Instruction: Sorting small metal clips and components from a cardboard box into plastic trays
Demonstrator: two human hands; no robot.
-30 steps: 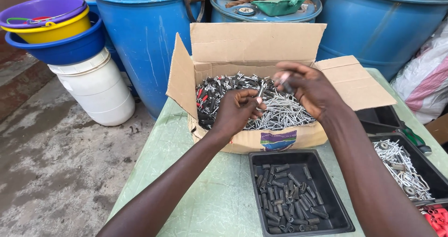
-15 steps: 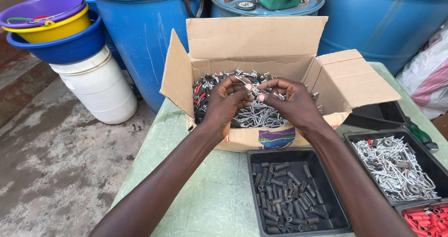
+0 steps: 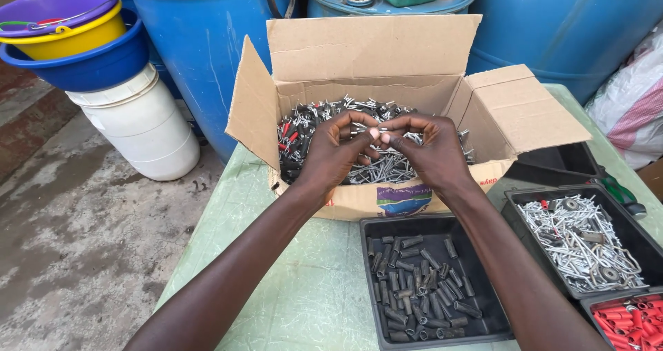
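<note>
Bowls: purple, yellow and blue bowls point(image 3: 65, 36) sit stacked on a white bucket point(image 3: 141, 126) at the far left, on the ground beside the table.
Barrels: blue barrels point(image 3: 200, 40) stand behind the table.
Table: a pale green table point(image 3: 276, 282) carries the box and trays.
Box: an open cardboard box point(image 3: 373, 54) stands at the table's far edge, filled with mixed screws and plugs point(image 3: 311, 126), grey, black and a few red.
Left hand: the left hand point(image 3: 331, 154) hovers over the box, fingers curled, thumb and forefinger pressed together on a small piece too tiny to identify.
Right hand: the right hand point(image 3: 431, 154) meets it fingertip to fingertip, pinching the same piece.
Near tray: a black tray point(image 3: 369, 282) just in front of the box holds dark grey plugs point(image 3: 418, 282).
Right trays: 1 tray of silver screws point(image 3: 580, 244), and 1 of red plugs point(image 3: 632, 320) at the corner.
</note>
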